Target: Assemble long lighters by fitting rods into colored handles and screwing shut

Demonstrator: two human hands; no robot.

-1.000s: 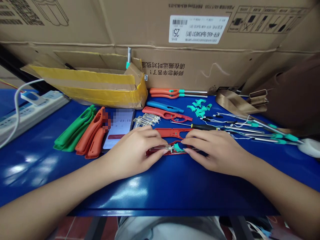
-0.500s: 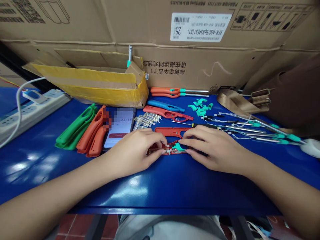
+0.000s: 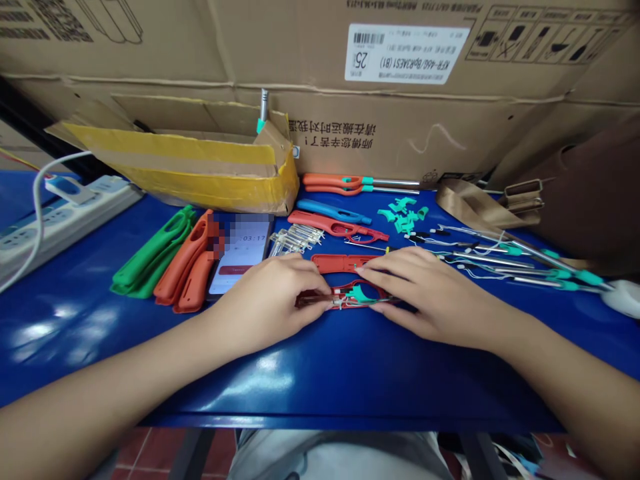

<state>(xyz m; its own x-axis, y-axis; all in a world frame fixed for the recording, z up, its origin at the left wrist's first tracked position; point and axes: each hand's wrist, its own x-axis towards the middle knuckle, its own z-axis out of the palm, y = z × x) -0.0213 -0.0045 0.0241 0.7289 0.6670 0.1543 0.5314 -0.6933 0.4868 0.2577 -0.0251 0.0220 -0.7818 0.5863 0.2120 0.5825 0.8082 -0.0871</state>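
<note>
Apparent step: seating green trigger in near red shell half, lying on blue table between the hands. Left hand pinches its left end; right hand: grip cannot be told. Next move likely calls for pressing trigger flush.

The red casing halves look like smooth moulded plastic with a soft sheen, and the turquoise trigger piece seems plastic too. The loose rods are bright, polished metal. The blue counter is glossy — white glare streaks it. Matt brown cardboard carries a smooth paper label; yellow tape shines — the tan strap looks woven.
</note>
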